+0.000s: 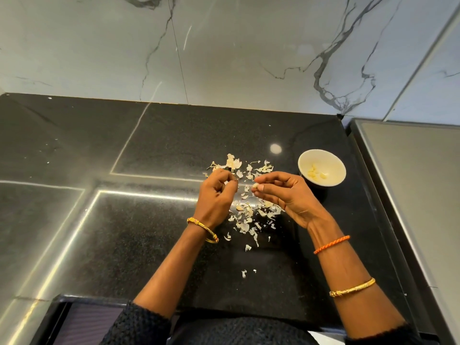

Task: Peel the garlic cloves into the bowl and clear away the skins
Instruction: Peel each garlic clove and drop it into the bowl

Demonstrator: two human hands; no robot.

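Glossy speckled black stone counter (154, 245), polished veined marble wall (224, 46), papery garlic skins (245, 220), smooth white bowl (338, 163).

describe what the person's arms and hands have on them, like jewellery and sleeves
Both forearms are bare, with dark knitted sleeves pushed up near the elbows. The left hand has one gold bangle with a reddish section at its wrist. The right hand has a twisted orange thread band at the wrist and a gold bangle further up the forearm. No rings show.

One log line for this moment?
right hand: pinches clove | left hand: curled, hold unclear | bowl: peeled cloves | skins: on counter
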